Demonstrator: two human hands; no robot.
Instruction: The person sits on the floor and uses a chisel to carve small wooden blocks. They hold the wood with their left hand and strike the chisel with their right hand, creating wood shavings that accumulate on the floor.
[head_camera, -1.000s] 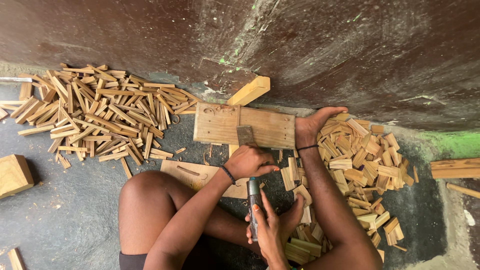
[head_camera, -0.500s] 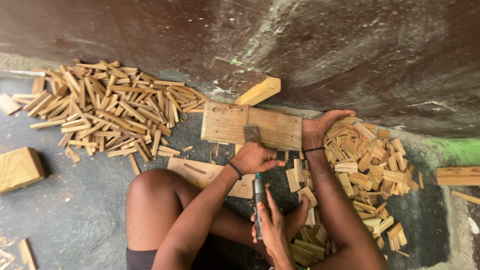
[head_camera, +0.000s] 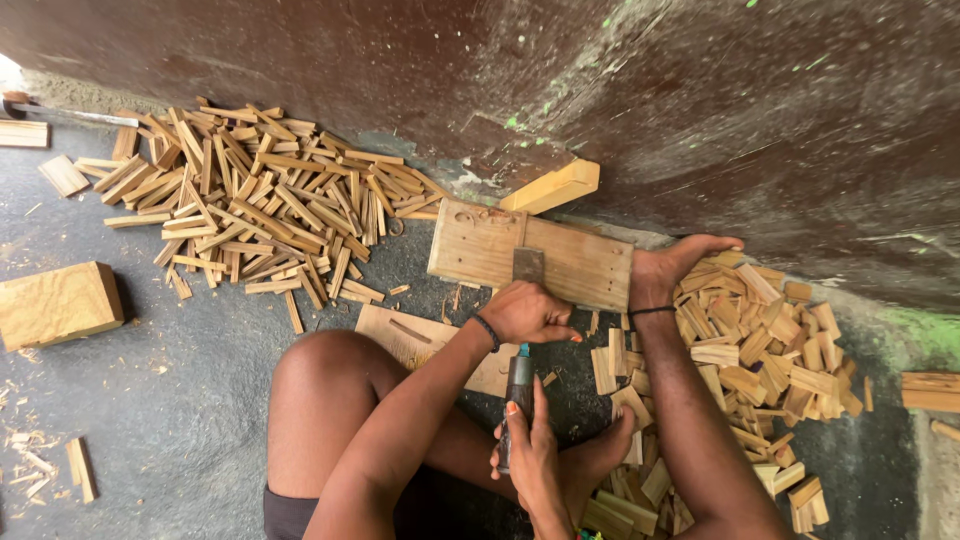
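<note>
Wood is all over this spot, and the flat wooden board (head_camera: 470, 245) lies on the grey floor (head_camera: 180, 420), right up against the dark wall (head_camera: 700, 100). From my seat far away I see the cutting tool (head_camera: 518, 385) with its grey metal blade (head_camera: 528, 264) resting on the middle of that board. Its dark handle points back toward the person's lap. The left hand (head_camera: 525, 312) is curled shut around the tool just behind the blade. The right hand (head_camera: 672, 268) lies at the right end of the board, fingers loose and spread, thumb out, pinching nothing. Lower down, a foot or another hand touches the handle; I cannot tell which. The heap of short wood bits (head_camera: 770, 350) sits just beside the right hand. The heap of long thin sticks (head_camera: 260, 200) is well apart on the left, and a big block (head_camera: 58, 303) sits farther left. To do this well, I think the right hand should press the board so it cannot slide, with its fingers kept away from the blade. I would hold the left hand tight and the blade straight.
</note>
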